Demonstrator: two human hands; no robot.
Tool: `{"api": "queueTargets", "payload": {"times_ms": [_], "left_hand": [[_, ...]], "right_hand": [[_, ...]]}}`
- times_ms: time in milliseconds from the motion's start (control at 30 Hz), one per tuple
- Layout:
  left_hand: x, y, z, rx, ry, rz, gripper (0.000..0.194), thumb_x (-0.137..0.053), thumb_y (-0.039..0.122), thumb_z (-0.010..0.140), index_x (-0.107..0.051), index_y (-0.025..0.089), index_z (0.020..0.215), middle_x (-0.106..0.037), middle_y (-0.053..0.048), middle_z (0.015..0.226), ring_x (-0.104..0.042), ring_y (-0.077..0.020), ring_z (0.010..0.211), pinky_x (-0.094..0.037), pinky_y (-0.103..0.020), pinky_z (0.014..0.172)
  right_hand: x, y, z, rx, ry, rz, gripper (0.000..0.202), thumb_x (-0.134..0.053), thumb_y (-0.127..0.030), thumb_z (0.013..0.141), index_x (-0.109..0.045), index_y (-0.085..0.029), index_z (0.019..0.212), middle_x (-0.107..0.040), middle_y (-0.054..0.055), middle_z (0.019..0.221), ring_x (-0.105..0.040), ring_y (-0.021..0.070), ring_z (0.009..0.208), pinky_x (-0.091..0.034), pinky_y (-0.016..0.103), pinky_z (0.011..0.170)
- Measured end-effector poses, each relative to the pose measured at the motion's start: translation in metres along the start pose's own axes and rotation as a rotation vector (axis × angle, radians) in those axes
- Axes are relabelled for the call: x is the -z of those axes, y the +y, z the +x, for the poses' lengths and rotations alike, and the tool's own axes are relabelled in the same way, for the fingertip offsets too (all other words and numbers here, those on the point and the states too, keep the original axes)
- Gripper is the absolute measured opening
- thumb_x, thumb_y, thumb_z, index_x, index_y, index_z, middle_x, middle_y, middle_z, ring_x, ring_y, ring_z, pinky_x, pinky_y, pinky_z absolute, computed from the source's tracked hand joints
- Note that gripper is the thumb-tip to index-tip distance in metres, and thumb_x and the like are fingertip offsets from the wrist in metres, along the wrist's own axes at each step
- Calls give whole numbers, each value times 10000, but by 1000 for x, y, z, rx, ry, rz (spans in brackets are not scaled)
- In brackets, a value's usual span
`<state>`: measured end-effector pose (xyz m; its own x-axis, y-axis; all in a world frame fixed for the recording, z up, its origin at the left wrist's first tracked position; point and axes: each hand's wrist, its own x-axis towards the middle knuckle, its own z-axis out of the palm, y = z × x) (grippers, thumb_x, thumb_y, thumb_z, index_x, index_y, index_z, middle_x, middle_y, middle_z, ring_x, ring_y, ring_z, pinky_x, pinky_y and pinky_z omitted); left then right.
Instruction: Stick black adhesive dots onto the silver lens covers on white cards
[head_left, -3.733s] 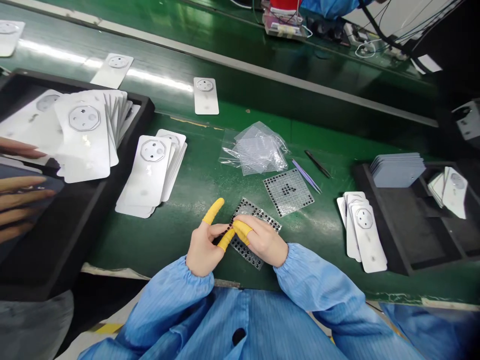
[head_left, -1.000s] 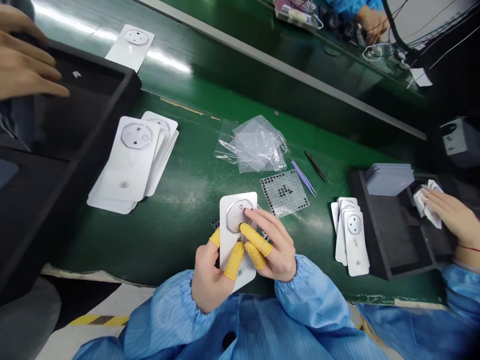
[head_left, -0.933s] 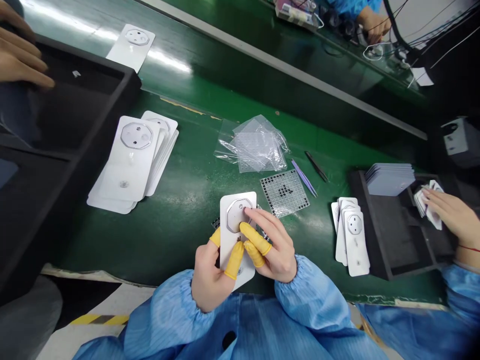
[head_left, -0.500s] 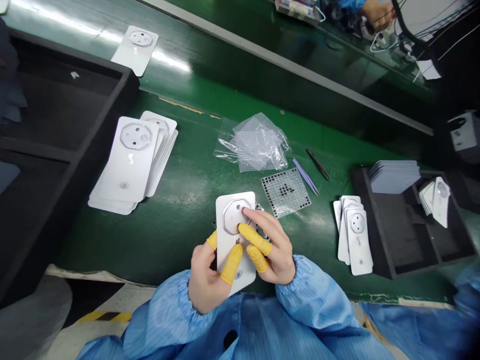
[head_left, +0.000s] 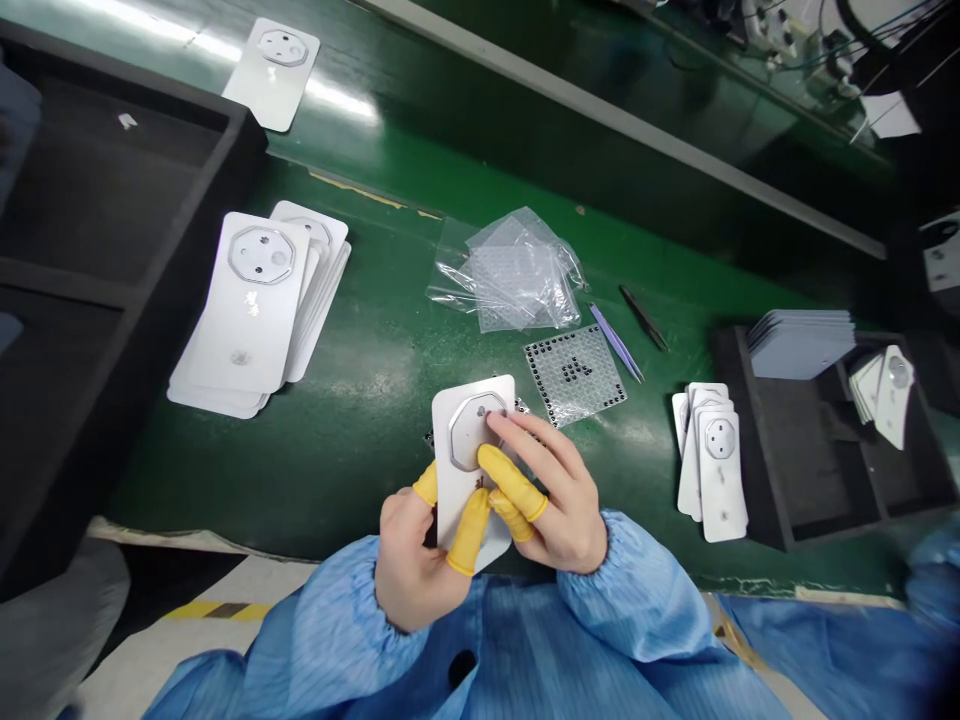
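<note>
A white phone back cover [head_left: 454, 500] with an octagonal camera ring is held tilted in front of me. My left hand [head_left: 424, 560] is closed around its lower left part, the yellow-cotted thumb lying over its front. My right hand [head_left: 559, 495] is at the cover's right side, its fingers curled and two fingertips pressing on the camera ring; two digits wear yellow finger cots. Anything small under those tips is hidden. Just beyond lies a clear sheet [head_left: 600, 393] with small black pieces around its edge and in its middle. Another such sheet is partly hidden behind the cover.
Purple tweezers [head_left: 616, 342] and black tweezers [head_left: 643, 318] lie beside clear plastic bags [head_left: 517, 280]. Stacked covers stand left [head_left: 259, 310] and right [head_left: 720, 480]. Black divided trays flank the bench, left [head_left: 187, 215] and right [head_left: 757, 450]. A single cover [head_left: 274, 80] lies at the back.
The view has shifted slightly. Both hands stay on the cover in nearly the same pose, with the right fingertips still on the camera ring. A co-worker's hand at the top has left view.
</note>
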<state>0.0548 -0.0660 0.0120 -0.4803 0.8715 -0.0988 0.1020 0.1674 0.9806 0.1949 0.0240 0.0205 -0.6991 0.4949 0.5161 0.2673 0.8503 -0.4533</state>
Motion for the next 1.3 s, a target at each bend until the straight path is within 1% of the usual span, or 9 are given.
{"api": "queueTargets", "payload": {"times_ms": [133,300,433,600,700,833,967,1067,1300], "left_hand": [[-4,6,1,202,-108,-281,382,-775,174,615,-706,185,991,-745,-38,816,-652,-195,625,-516,-263,570],[-9,21,6,420,-95,-487,495,-789,177,640,-636,219,1110,-733,-56,1003,-701,-233,828,-558,-251,618],[-7,18,16,360,-158,-523,556,-771,225,685,-568,233,1203,-708,-68,1085,-702,-230,866,-572,-262,661],[-4,10,26,224,-125,-414,332,-743,231,724,-661,191,1043,-732,-38,996,-691,-183,832,-552,-224,709],[-4,7,27,178,-113,-367,245,-711,227,764,-685,189,1005,-742,-26,955,-687,-160,801,-544,-194,686],[-3,2,30,214,-76,-435,247,-691,268,793,-674,177,1022,-746,-38,923,-694,-174,795,-558,-212,669],[-1,1,35,254,-111,-533,250,-701,312,781,-683,161,979,-748,-60,895,-703,-190,734,-574,-241,622],[2,2,38,309,-103,-495,248,-744,295,735,-684,153,930,-752,-59,820,-699,-186,638,-568,-239,545],[17,-4,42,220,96,-290,305,-824,259,613,-704,120,858,-745,-47,712,-679,-173,544,-549,-208,482]], "right_hand": [[-5,3,-1,-77,57,107,357,-470,-194,898,-550,-177,1245,-543,144,1346,-523,267,1230,-545,500,916],[-5,1,1,-159,179,221,362,-436,-200,925,-547,-186,1269,-635,128,1229,-566,259,1171,-544,499,901],[-10,0,2,-170,201,287,327,-500,-188,907,-589,-194,1221,-627,132,1242,-567,263,1171,-537,508,907],[-16,-4,2,-277,223,392,327,-632,-109,823,-653,-255,1114,-654,77,1207,-593,232,1137,-519,497,949],[-14,-5,2,-458,221,639,252,-651,-102,813,-703,-267,997,-705,45,1105,-610,215,1122,-509,481,971],[-10,-3,3,-736,263,1007,168,-640,-188,848,-721,-293,952,-727,11,1054,-659,182,1044,-538,405,938],[-10,-1,3,-970,349,1223,107,-682,-289,821,-740,-285,911,-736,6,1023,-666,170,1029,-531,336,936],[-11,1,2,-996,362,1281,124,-696,-317,806,-744,-275,912,-734,8,1032,-659,168,1049,-528,313,942],[-10,7,-4,-917,341,1148,133,-632,-300,861,-726,-301,955,-731,8,1039,-666,166,1042,-534,342,944]]}}
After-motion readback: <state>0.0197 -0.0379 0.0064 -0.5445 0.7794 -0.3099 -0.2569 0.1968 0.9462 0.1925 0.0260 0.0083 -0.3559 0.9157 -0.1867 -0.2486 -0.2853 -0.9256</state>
